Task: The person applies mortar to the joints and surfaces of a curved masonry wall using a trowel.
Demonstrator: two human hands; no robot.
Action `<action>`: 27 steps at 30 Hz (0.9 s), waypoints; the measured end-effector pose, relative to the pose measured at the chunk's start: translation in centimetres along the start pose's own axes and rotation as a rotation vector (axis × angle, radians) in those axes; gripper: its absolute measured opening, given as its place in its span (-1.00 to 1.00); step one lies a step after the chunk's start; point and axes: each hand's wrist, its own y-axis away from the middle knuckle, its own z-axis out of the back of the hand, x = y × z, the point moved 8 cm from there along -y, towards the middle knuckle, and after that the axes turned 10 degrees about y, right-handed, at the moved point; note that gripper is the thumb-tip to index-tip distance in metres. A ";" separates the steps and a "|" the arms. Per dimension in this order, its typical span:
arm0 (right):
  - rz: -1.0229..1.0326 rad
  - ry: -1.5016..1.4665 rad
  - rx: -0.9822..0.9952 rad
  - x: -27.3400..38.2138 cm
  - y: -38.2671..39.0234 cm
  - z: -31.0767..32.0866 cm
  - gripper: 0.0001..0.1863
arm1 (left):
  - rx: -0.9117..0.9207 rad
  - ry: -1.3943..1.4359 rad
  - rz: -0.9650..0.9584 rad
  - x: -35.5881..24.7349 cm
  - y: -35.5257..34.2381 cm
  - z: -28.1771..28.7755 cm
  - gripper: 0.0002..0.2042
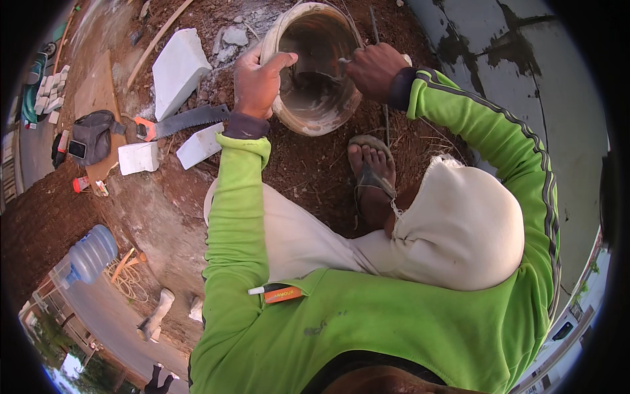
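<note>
Nearest the camera, a lime-green long-sleeved top [407, 335] is worn; an orange packet [282, 295] is carried in its chest pocket. Beyond it, a bent knee is covered by cream trousers [459, 223].

The left hand [257, 85] is hooked over the left rim of a round bucket [312, 125], thumb laid inside, fingers wrapped outside. The right hand [377, 71] is closed into a fist at the right rim, around what is judged to be a trowel-like tool [408, 60]; most of it is hidden by the knuckles. The bucket is placed ahead of the sandalled foot [372, 161], its inner wall smeared with wet grey-brown residue.

Technique (judged): the rim is best braced firmly by the left hand, and the wall scraped in close, even strokes, with the right wrist kept low.

Orientation: the bucket's mouth is turned up toward the head; its long axis is run from mouth to base, exact tilt not determinable. The tool's visible long axis is laid roughly left-right, working end toward the bucket's interior.

Farther left, a handsaw [190, 123], a large white block [176, 72], a dark bag [95, 134] and a blue water bottle [92, 255] are noted.
</note>
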 end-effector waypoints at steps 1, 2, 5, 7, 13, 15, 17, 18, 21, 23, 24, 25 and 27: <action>0.006 -0.058 0.105 -0.1 0.2 -0.4 -0.85 | -0.009 0.025 -0.013 0.0 -0.2 0.1 -0.71; 0.023 -0.185 0.065 -0.1 0.4 -0.5 -0.79 | -0.021 0.028 -0.007 0.2 -0.4 0.3 -0.70; 0.052 -0.555 -0.048 -1.0 2.0 -2.1 -0.61 | -0.042 0.017 -0.003 -0.7 -0.5 -0.8 -0.66; 0.078 -0.798 -0.126 -0.1 2.9 -3.2 -0.59 | -0.064 -0.014 -0.018 -1.1 -0.3 0.0 -0.63; -0.137 -1.395 -0.311 1.4 7.2 -6.2 -0.53 | -0.136 0.019 -0.034 -0.2 -0.8 -0.2 -0.56; -0.204 -1.399 -0.352 1.0 8.3 -6.0 -0.53 | -0.163 0.085 -0.034 -0.3 -0.7 -0.2 -0.55; -0.274 -1.311 -0.381 0.1 9.4 -5.8 -0.55 | -0.187 0.189 0.026 -0.2 -0.4 0.0 -0.54; -0.294 -1.312 -0.379 -0.2 9.8 -5.6 -0.56 | -0.207 0.208 0.020 -0.3 -0.5 0.5 -0.54; -0.353 -1.289 -0.395 -1.4 11.0 -5.0 -0.57 | -0.186 0.128 0.015 -0.7 0.1 1.2 -0.56; -0.370 -1.239 -0.462 -2.0 11.8 -4.6 -0.61 | -0.163 0.046 0.018 -0.8 0.1 1.7 -0.56; -0.368 -1.208 -0.504 -2.2 12.2 -4.4 -0.64 | -0.153 0.049 0.024 -0.8 0.3 1.4 -0.55; -0.385 -1.205 -0.520 -2.9 12.3 -4.4 -0.64 | -0.144 0.051 0.029 -1.0 0.5 1.1 -0.53; -0.419 -1.201 -0.553 -4.3 12.6 -4.4 -0.63 | -0.133 0.052 0.031 -1.2 0.6 1.0 -0.51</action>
